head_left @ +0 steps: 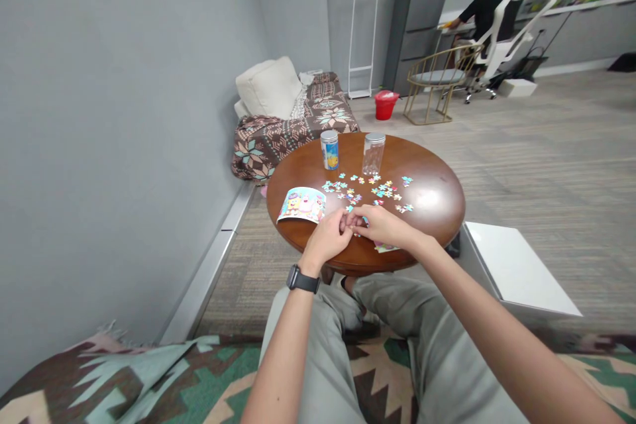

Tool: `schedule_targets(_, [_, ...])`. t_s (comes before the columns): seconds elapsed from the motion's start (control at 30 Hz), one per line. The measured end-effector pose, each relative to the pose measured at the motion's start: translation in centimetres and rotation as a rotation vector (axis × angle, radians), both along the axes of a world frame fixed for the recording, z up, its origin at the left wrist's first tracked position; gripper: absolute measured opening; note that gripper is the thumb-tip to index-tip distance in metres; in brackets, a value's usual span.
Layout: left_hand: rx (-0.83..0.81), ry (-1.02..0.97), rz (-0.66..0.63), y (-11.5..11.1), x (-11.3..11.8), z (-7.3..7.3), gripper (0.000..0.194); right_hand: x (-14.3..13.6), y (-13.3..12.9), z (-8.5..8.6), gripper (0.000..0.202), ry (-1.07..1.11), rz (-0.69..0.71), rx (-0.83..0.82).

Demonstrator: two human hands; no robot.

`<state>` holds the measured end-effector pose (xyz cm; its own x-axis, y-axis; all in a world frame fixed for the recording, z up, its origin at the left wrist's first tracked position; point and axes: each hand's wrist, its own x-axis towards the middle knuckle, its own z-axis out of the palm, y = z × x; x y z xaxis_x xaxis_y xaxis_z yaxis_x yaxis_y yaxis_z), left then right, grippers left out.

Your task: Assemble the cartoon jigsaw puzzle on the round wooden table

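My left hand (332, 233) and my right hand (380, 224) meet over the near part of a round brown table (293, 175), their fingers bent inward and touching. A bit of a blue puzzle piece (366, 220) shows at the right fingertips. What the left fingers pinch, if anything, is hidden. Loose jigsaw puzzle pieces (380, 192) lie scattered just beyond the hands. A curved picture card with cartoon figures (302, 205) lies to the left. Partly covered by my right wrist is a small joined patch of puzzle (386, 248) by the near edge.
On the table's far side stand a jar with a blue-yellow label (330, 151) and a clear jar (373, 154), both lidded. A white box (517, 265) is at the right. Behind are a draped sofa (318, 106), a red bin (385, 105) and a seated person (489, 10).
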<state>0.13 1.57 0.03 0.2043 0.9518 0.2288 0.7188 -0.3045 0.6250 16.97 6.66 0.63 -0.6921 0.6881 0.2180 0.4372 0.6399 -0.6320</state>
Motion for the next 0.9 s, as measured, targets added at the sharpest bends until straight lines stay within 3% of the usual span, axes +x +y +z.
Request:
schedule_targets(0.23, [-0.019,0.002,0.031,0.0,0.0,-0.1,0.019,1.4,-0.1,0.1,0.011,0.11,0.01,0.158])
schedule_targets(0.3, [-0.018,0.003,0.037,0.0,0.0,-0.2,0.018,2.9,0.3,-0.1,0.013,0.164,-0.108,0.199])
schedule_targets(0.47, [0.014,0.005,0.003,0.0,0.0,-0.3,0.007,7.8,1.8,-2.0,0.018,0.147,-0.598,0.339])
schedule_targets(0.57, [0.01,0.004,-0.025,0.0,0.0,-0.2,0.007,9.5,2.3,-3.5,0.02,0.077,-0.744,0.294])
schedule_targets(0.67, [-0.012,-0.016,-0.033,0.0,-0.1,-0.1,0.009,9.7,2.3,-4.2,0.021,0.037,-0.786,0.269])
schedule_targets(0.9, [-0.003,-0.022,-0.038,0.2,-0.2,-0.1,0.006,9.0,1.8,-4.0,0.02,-0.007,-0.73,0.303])
